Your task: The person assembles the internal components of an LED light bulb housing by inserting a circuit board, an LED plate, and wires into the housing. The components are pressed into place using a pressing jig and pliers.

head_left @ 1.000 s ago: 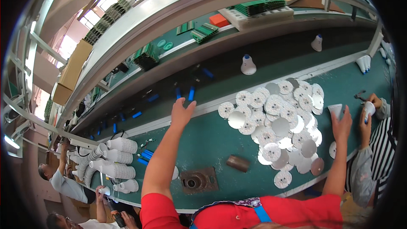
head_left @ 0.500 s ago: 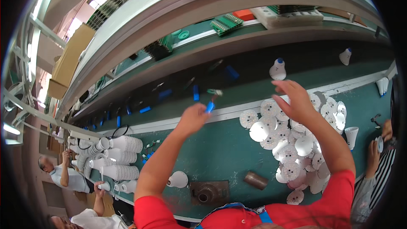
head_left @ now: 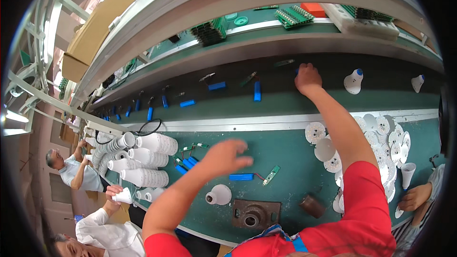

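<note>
My right hand (head_left: 308,79) reaches out over the dark conveyor belt (head_left: 281,100), its fingers closed round a blue battery pack that is mostly hidden; only a bit of blue shows at the fingertips. A green circuit board (head_left: 284,63) lies just left of that hand. My left hand (head_left: 228,157), slightly blurred, hovers over the green table with fingers spread and nothing in them. Below its fingers lies another blue battery pack (head_left: 241,177), wired to a narrow green circuit board (head_left: 272,175). More blue battery packs (head_left: 189,163) with boards lie beside my left forearm.
Stacked white cone-shaped housings (head_left: 154,143) stand at left. One white housing (head_left: 219,194), a brown metal fixture (head_left: 256,214) and a brown cylinder (head_left: 312,206) sit near me. Round white LED plates (head_left: 381,138) are piled at right. Co-workers' hands (head_left: 415,198) are at both sides.
My left hand has let go of a battery pack with its board, which now lies on the table, and has drawn back. My right hand has reached forward onto the belt and closed round another.
</note>
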The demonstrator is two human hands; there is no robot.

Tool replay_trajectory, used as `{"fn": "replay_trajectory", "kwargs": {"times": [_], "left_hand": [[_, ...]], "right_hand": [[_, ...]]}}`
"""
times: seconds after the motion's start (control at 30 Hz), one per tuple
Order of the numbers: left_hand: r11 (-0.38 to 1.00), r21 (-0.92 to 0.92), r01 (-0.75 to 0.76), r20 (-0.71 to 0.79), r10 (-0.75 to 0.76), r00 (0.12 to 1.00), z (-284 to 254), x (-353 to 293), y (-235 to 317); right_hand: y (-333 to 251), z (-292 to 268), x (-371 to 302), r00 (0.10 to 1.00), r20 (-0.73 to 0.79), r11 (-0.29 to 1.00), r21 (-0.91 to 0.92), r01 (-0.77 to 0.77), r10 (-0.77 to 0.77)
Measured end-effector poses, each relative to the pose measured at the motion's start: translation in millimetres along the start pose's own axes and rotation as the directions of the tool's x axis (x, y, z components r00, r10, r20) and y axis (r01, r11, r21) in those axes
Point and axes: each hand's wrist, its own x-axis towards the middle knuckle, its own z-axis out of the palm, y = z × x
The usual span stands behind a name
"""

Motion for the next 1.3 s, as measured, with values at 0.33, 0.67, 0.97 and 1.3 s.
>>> {"fn": "replay_trajectory", "kwargs": {"times": [0.33,0.67,0.97,1.3], "left_hand": [[0.937,0.007,0.350,-0.591,-0.278,0.757,15.9,183.2,-16.3],[0.939,-0.295,0.175,-0.050,-0.198,0.979,-27.4,3.5,-65.2],[0.958,0.186,0.218,-0.210,-0.178,0.961,1.6,-77.7,-54.5],[0.362,-0.929,-0.081,-0.115,-0.074,0.991,44.6,-138.8,54.6]], "right_hand": [[-4.6,-93.0,-78.9,0.857,0.512,0.173,0.850,-0.497,-0.052],[5.0,-136.1,-165.7,0.822,0.515,0.132,0.857,-0.498,-0.242],[-42.3,-136.0,-234.0,0.844,0.393,0.424,0.878,-0.225,-0.365],[-72.0,-174.0,-292.0,0.851,-0.059,0.573,0.715,0.401,-0.522]]}}
